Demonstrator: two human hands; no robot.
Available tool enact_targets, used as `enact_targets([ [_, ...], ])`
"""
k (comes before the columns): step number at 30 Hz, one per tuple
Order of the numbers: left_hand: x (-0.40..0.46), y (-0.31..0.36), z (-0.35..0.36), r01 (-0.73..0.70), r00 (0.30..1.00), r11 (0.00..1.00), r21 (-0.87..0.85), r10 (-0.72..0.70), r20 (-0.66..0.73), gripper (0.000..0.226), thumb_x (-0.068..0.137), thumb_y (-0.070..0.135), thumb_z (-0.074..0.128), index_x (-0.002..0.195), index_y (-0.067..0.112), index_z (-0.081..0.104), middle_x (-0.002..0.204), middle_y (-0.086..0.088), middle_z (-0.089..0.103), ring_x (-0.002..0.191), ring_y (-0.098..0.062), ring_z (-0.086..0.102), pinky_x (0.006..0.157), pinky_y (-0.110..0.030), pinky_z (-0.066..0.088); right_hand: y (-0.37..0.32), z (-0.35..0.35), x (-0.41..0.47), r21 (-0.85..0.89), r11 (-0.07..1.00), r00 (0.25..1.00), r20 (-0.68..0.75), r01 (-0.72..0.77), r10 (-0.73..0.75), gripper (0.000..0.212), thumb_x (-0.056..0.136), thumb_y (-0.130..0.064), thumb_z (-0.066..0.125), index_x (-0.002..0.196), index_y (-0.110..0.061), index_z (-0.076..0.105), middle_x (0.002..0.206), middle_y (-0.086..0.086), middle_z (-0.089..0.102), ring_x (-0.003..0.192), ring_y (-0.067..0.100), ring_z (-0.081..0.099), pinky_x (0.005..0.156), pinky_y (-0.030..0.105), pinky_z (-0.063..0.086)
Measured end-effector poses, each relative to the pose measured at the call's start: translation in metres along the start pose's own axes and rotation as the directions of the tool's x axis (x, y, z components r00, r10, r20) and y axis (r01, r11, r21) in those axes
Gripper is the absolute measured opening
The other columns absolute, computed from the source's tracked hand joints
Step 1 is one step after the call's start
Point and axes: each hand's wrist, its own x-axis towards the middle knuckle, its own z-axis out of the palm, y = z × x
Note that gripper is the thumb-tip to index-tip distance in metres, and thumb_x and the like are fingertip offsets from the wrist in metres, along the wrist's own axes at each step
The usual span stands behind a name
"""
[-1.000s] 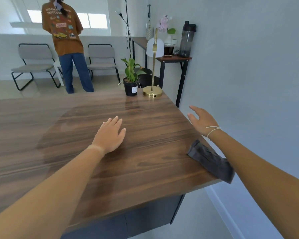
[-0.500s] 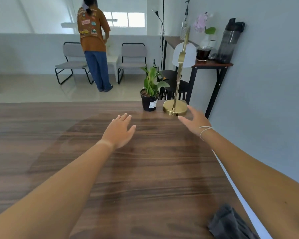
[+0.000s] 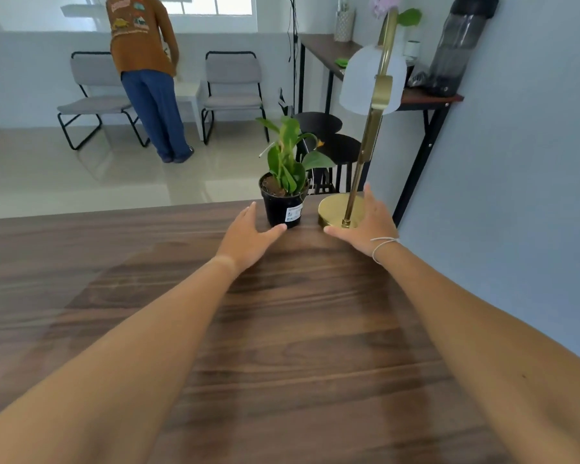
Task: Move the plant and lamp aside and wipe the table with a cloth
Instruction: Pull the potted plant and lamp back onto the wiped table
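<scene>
Far right corner of dark wood table [image 3: 282, 329]: plant [image 3: 287, 175] in black pot with white label, brass lamp [image 3: 365, 135] just to its right. Both upright, standing apart from each other, close to the table's far edge. Lamp base round and flat, thin stem rising to a white frosted shade.

Left hand [image 3: 248, 236]: spread open, palm down, empty. Thumb tip at the pot's base, touching or nearly so; cannot tell which. Fingers [image 3: 250, 212] alongside the pot's left side, not wrapped around it.

Right hand [image 3: 365, 226]: spread open, empty, over the near-right part of the lamp base. Thumb pointing left toward the pot, fingers up beside the stem. Contact with base unclear. Thin white string bracelet [image 3: 382, 246] on the wrist.

Cloth not in view.

Both forearms stretched long across the tabletop.

Background: another person [image 3: 144, 68] in a brown printed shirt and blue trousers, back turned, between two grey chairs [image 3: 231, 92]. Narrow side table [image 3: 416, 95] against the blue-grey wall [image 3: 516, 162], dark bottle [image 3: 459, 45] on top. Black stools [image 3: 332, 142] behind the plant.
</scene>
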Motion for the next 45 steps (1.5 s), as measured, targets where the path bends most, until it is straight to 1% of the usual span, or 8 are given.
enact_targets([
  [6,0.037,0.003,0.018,-0.034,0.998,0.957,-0.289,0.015,-0.069,0.081,0.071,0.033,0.077,0.139,0.021,0.033,0.142,0.001,0.047,0.131,-0.016,0.042,0.098,-0.023,0.033,-0.003,0.015,0.026,-0.049,0.997,0.998,0.02,-0.061,0.062,0.123,0.048,-0.073,0.071,0.146,-0.031,0.01,0.141,0.014,0.039,0.131,0.033,0.036,0.108,0.047,0.035],
  [12,0.054,0.002,0.03,-0.01,0.994,0.913,-0.408,-0.036,-0.105,0.076,0.064,0.03,0.082,0.127,0.015,0.043,0.129,-0.002,0.056,0.119,-0.018,0.052,0.1,-0.03,0.043,-0.001,0.02,0.032,-0.084,0.993,0.996,0.034,-0.083,0.086,0.121,0.057,-0.067,0.072,0.147,-0.035,-0.002,0.147,0.015,0.028,0.136,0.037,0.026,0.11,0.046,0.027],
  [17,0.05,-0.003,0.028,-0.021,0.994,0.92,-0.391,-0.023,-0.106,0.082,0.068,0.028,0.08,0.134,0.016,0.033,0.135,-0.007,0.05,0.12,-0.023,0.051,0.103,-0.037,0.044,-0.005,0.023,0.024,-0.097,0.991,0.996,-0.023,-0.089,0.087,0.112,0.061,-0.063,0.071,0.148,-0.032,0.007,0.139,0.017,0.036,0.129,0.037,0.033,0.108,0.042,0.029],
  [21,0.051,0.0,0.029,-0.025,0.998,0.906,-0.423,-0.001,-0.062,0.103,0.065,0.031,0.081,0.143,0.026,0.015,0.14,-0.007,0.046,0.127,-0.023,0.046,0.109,-0.039,0.039,-0.008,0.021,0.02,-0.075,0.994,0.997,-0.01,-0.08,0.079,0.114,0.06,-0.062,0.072,0.147,-0.032,0.007,0.139,0.018,0.036,0.129,0.039,0.033,0.107,0.043,0.029],
  [25,0.056,0.006,0.042,-0.061,0.991,0.877,-0.476,-0.005,-0.135,0.101,0.062,0.03,0.083,0.14,0.023,0.02,0.138,-0.004,0.048,0.127,-0.02,0.046,0.102,-0.027,0.038,-0.005,0.022,0.023,-0.079,0.993,0.996,0.008,-0.083,0.084,0.122,0.054,-0.068,0.072,0.147,-0.034,0.001,0.146,0.018,0.03,0.134,0.039,0.028,0.109,0.046,0.028],
  [28,0.06,0.007,0.045,-0.065,0.983,0.88,-0.471,-0.026,-0.184,0.094,0.061,0.032,0.083,0.137,0.023,0.028,0.136,-0.002,0.05,0.125,-0.019,0.048,0.104,-0.03,0.041,-0.006,0.023,0.024,-0.129,0.988,0.994,0.056,-0.088,0.096,0.127,0.051,-0.072,0.072,0.147,-0.037,-0.005,0.149,0.02,0.023,0.137,0.039,0.024,0.111,0.046,0.025],
  [36,0.049,0.0,0.034,-0.054,0.982,0.89,-0.453,-0.034,-0.184,0.076,0.061,0.028,0.083,0.123,0.019,0.04,0.123,0.002,0.054,0.113,-0.015,0.051,0.095,-0.025,0.042,-0.009,0.03,0.017,-0.152,0.985,0.996,-0.048,-0.079,0.072,0.105,0.055,-0.066,0.072,0.142,-0.031,0.024,0.135,0.018,0.04,0.127,0.038,0.036,0.105,0.043,0.033],
  [45,0.007,-0.024,-0.014,-0.054,0.97,0.898,-0.436,-0.057,-0.236,0.075,0.063,0.025,0.083,0.124,0.02,0.04,0.118,0.007,0.052,0.112,-0.012,0.05,0.093,-0.024,0.039,-0.018,0.037,-0.02,-0.082,0.997,1.0,-0.014,0.001,-0.002,0.101,0.056,-0.06,0.074,0.14,-0.029,0.027,0.135,0.013,0.038,0.126,0.037,0.035,0.103,0.043,0.035],
])
